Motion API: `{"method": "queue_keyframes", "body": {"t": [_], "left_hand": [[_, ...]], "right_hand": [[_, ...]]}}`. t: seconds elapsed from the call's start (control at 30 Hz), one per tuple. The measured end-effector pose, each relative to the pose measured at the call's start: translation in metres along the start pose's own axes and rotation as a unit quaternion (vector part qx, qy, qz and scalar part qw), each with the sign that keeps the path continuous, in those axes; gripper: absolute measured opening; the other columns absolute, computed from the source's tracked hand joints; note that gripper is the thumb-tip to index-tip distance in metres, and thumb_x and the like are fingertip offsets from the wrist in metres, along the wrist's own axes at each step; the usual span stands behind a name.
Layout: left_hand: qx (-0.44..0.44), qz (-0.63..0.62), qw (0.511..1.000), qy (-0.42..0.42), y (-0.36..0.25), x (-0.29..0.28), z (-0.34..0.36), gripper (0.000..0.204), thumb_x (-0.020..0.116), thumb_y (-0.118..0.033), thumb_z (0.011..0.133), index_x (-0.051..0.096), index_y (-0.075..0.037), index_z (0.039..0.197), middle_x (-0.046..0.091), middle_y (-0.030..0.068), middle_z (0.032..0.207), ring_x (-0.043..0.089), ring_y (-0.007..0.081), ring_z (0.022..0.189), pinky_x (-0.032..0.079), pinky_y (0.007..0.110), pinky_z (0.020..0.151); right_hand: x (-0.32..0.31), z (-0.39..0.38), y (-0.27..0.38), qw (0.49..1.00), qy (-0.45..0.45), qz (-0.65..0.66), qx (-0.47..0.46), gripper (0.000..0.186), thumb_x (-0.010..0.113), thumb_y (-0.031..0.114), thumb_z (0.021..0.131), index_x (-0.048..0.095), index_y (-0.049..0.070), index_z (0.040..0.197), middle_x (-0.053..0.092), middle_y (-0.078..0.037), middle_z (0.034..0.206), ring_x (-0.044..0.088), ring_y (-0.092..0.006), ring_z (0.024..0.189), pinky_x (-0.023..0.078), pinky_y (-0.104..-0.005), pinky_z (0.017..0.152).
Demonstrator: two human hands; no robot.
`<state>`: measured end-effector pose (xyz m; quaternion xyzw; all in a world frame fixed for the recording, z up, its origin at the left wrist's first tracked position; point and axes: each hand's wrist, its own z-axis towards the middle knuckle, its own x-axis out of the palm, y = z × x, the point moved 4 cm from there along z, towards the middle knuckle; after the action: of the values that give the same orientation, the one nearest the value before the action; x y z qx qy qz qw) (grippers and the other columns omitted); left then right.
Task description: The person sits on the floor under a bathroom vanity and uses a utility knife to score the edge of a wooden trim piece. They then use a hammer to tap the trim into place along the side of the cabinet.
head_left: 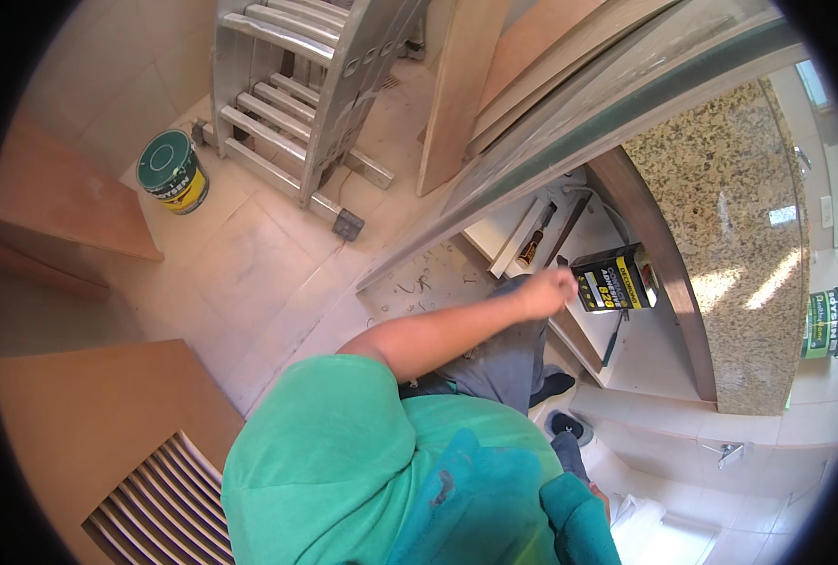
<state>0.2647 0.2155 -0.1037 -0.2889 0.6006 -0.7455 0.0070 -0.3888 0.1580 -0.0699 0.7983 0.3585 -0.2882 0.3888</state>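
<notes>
My left hand (pixel 551 293) reaches across to the right, its fingers curled beside a black and yellow adhesive tin (pixel 617 280). A small dark tip shows just above the fingers; what they hold is too small to make out. The tin stands in an open white cabinet space (pixel 659 353) under a speckled stone counter (pixel 720 207). Behind it lies a tool with a brown and black handle (pixel 532 247), next to pale strips. A thin dark green tool (pixel 613 341) lies by the tin's near side. Only a sliver of my right hand (pixel 602 501) shows past the green sleeve; its fingers are hidden.
An aluminium ladder (pixel 292 104) stands at the back, with a green-lidded bucket (pixel 172 172) to its left. Wooden boards (pixel 466 85) lean nearby. A slatted brown panel (pixel 108 405) is at lower left. Another bucket (pixel 824 323) sits right of the counter. Shavings litter the floor.
</notes>
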Motion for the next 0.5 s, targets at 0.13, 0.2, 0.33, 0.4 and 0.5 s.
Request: {"method": "queue_keyframes", "body": {"t": [0.13, 0.2, 0.33, 0.4, 0.5], "left_hand": [[-0.214, -0.1, 0.968, 0.09, 0.055, 0.048, -0.052, 0.03, 0.055, -0.029, 0.105, 0.059, -0.004, 0.089, 0.063, 0.0045, 0.08, 0.061, 0.0115, 0.063, 0.053, 0.028, 0.051], [-0.199, 0.004, 0.973, 0.112, 0.061, 0.056, -0.065, 0.037, 0.059, -0.036, 0.103, 0.059, -0.003, 0.085, 0.062, 0.0045, 0.077, 0.06, 0.0114, 0.059, 0.052, 0.028, 0.051], [-0.187, 0.025, 0.974, 0.128, 0.078, 0.05, -0.06, 0.036, 0.062, -0.034, 0.101, 0.058, -0.003, 0.084, 0.062, 0.0048, 0.078, 0.06, 0.0113, 0.061, 0.052, 0.028, 0.053], [-0.174, 0.004, 0.98, 0.1, 0.08, 0.048, -0.056, 0.036, 0.061, -0.033, 0.101, 0.057, -0.005, 0.08, 0.062, 0.0054, 0.069, 0.059, 0.0125, 0.054, 0.048, 0.03, 0.048], [-0.169, -0.01, 0.982, 0.086, 0.08, 0.046, -0.056, 0.034, 0.061, -0.03, 0.101, 0.056, -0.005, 0.078, 0.061, 0.0058, 0.065, 0.058, 0.0131, 0.05, 0.046, 0.03, 0.045]], "right_hand": [[-0.003, -0.006, 0.009, 0.999, -0.023, -0.03, -0.021, 0.067, 0.067, 0.044, 0.096, 0.056, -0.007, 0.139, 0.064, -0.021, 0.132, 0.064, -0.034, 0.115, 0.049, -0.0469, 0.1], [-0.002, -0.006, 0.004, 0.999, -0.024, -0.029, 0.001, 0.068, 0.067, 0.045, 0.096, 0.056, -0.008, 0.139, 0.064, -0.021, 0.132, 0.063, -0.0342, 0.116, 0.048, -0.0467, 0.101], [-0.003, -0.008, 0.01, 0.997, -0.031, -0.043, 0.056, 0.071, 0.068, 0.047, 0.095, 0.057, -0.01, 0.136, 0.063, -0.023, 0.132, 0.062, -0.0349, 0.117, 0.048, -0.0465, 0.102], [0.001, -0.013, 0.018, 0.996, -0.041, -0.061, 0.054, 0.072, 0.068, 0.048, 0.094, 0.057, -0.01, 0.136, 0.063, -0.023, 0.132, 0.062, -0.0352, 0.116, 0.048, -0.0466, 0.101], [0.002, -0.02, 0.02, 0.995, -0.047, -0.07, 0.051, 0.073, 0.068, 0.049, 0.094, 0.057, -0.01, 0.136, 0.063, -0.024, 0.132, 0.062, -0.0354, 0.116, 0.048, -0.0467, 0.101]]}}
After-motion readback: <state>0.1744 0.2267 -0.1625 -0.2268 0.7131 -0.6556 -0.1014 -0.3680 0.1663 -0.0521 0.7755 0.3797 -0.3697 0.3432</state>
